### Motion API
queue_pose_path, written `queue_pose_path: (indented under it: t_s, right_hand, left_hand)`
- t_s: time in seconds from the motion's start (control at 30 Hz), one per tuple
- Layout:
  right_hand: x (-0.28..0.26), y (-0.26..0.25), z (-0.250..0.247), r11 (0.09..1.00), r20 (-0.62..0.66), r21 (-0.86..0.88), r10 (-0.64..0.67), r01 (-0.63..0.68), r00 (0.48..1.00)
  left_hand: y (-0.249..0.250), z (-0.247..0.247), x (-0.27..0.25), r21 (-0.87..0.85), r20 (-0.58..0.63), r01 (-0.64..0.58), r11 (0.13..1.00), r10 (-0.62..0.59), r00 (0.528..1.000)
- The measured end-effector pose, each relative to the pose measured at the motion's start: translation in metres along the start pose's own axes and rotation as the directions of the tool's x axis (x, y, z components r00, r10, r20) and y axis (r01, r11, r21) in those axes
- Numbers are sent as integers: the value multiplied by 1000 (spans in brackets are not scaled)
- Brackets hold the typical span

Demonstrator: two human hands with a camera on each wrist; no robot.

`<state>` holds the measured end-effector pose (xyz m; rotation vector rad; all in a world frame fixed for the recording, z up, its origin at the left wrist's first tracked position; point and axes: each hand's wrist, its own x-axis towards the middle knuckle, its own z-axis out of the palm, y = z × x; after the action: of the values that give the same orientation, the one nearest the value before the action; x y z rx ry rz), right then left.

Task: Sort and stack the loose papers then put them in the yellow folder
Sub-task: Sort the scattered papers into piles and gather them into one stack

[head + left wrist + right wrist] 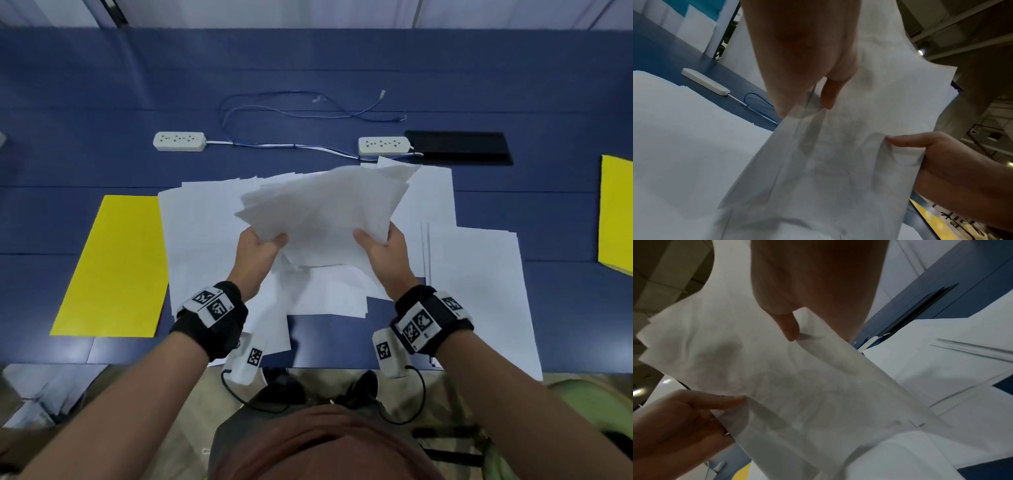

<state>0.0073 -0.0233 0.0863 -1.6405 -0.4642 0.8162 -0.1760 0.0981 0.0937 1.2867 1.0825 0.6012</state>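
Both hands hold an uneven bundle of white papers [322, 209] lifted above the blue table [102, 102]. My left hand [260, 250] pinches its near left corner, thumb on top. My right hand [380, 246] pinches the near right side the same way. From below, the bundle [849, 146] hangs between a left finger and the right hand [941, 162]; the right wrist view shows the sheets [777, 369] and the left hand [684, 418]. More loose papers [212, 240] lie spread on the table under and around the bundle. A yellow folder [113, 267] lies flat at the left.
A second yellow folder [616, 212] lies at the right edge. Two white power strips [178, 140] [383, 145], a blue cable [291, 109] and a black panel [459, 147] sit behind the papers. Some sheets [486, 301] overhang the table's near edge.
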Motion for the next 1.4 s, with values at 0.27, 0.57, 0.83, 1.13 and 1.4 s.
queue_pose_path:
  t_s: [0.27, 0.57, 0.83, 1.13, 1.4]
  right_hand:
    - [-3, -19, -3, 989, 31, 112, -101, 97, 994]
    - [3, 5, -10, 994, -66, -104, -38, 31, 997]
    - [7, -18, -4, 992, 20, 99, -78, 75, 997]
    - [7, -8, 7, 992, -2, 82, 94, -94, 996]
    - [14, -4, 10, 995, -22, 50, 93, -91, 995]
  left_hand:
    - [10, -8, 1, -32, 62, 9, 999, -7, 998]
    - [1, -15, 3, 0, 99, 74, 997, -74, 992]
    - [17, -18, 6, -99, 140, 40, 994, -25, 990]
    - [12, -10, 8, 41, 110, 57, 998, -61, 992]
    - [14, -1, 12, 59, 82, 73, 996, -78, 994]
